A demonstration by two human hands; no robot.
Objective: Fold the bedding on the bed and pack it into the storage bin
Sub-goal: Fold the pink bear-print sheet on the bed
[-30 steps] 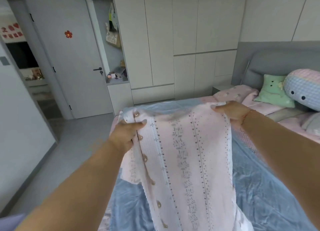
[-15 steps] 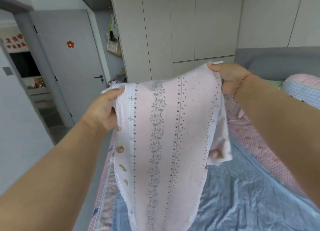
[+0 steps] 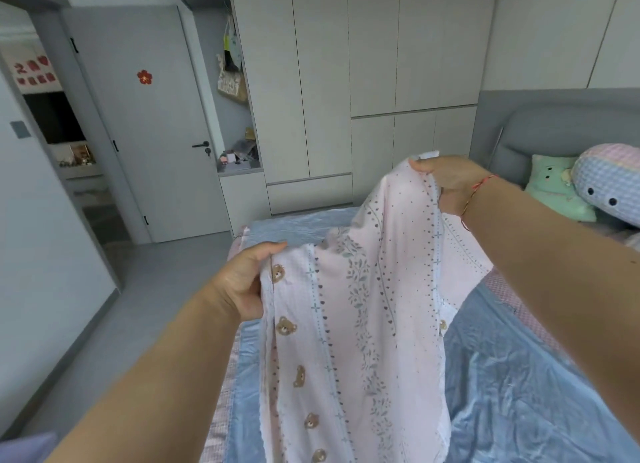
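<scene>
At the far left a grey door [image 3: 145, 123] stands beside an open doorway, and next to it a narrow shelf nook [image 3: 239, 161] holds small clutter. Moving right, the left hand [image 3: 242, 282] grips one top corner of a pink patterned cloth [image 3: 360, 324], the thumb lying over the front edge and the other fingers curled behind it, hidden by the fabric. The cloth hangs in the air between the two hands above the bed [image 3: 519, 393], its lower part trailing out of the bottom of the view over the blue sheet; no storage bin is in sight. Further right and higher, the right hand [image 3: 446, 185] pinches the opposite corner, fingers bunched on the fabric, with a red string on the wrist. Beyond it, by the grey headboard [image 3: 554, 126], lie a green pillow [image 3: 554, 192] and a round plush toy [image 3: 609, 182]. The two hands sit at uneven heights, so the top edge slants and sags between them; folded from here, the edges would likely meet crooked. The thin grip on each corner could also slip if the cloth is shaken, dropping it in a heap.
</scene>
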